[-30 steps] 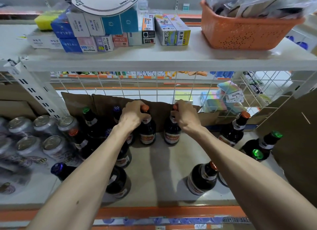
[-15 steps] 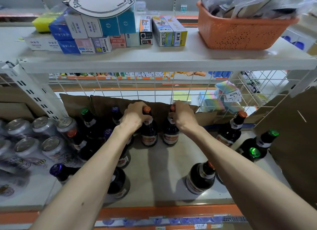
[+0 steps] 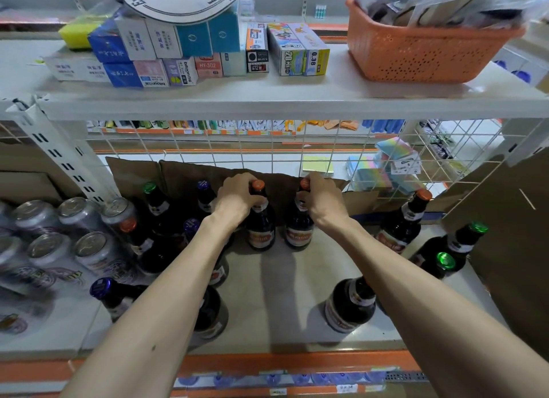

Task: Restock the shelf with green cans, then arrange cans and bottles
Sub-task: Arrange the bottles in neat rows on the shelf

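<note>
Two orange-capped bottles stand upright, side by side, at the back edge of the shelf [image 3: 276, 293], about mid-length, against the cardboard [image 3: 184, 174] that lines the wire grid [image 3: 267, 151].

- Left orange-capped bottle [image 3: 261, 228]: left hand [image 3: 237, 195] grips it at the neck, fingers curled round just under the cap.
- Right orange-capped bottle [image 3: 298, 232]: right hand [image 3: 322, 200] holds it the same way, fingers wrapped on the neck, cap partly hidden.

Change over the last second: very little. Both grips stay on. The pair seems to sit slightly closer together than a second ago, but the camera drifts too, so that is uncertain. Neither bottle is lifted.

Judgement: this is the arranging part of the task. The pair is being squared up along the back, and release looks near.

Outward:
- A cluster of dark bottles [image 3: 166, 234] stands just left of the pair.
- Loose bottles sit toward the right edge [image 3: 401, 225] and near the front edge [image 3: 349, 305], still unaligned.
- Cans [image 3: 89, 246] at the left end look silver-grey; I cannot make out a green one.
</note>
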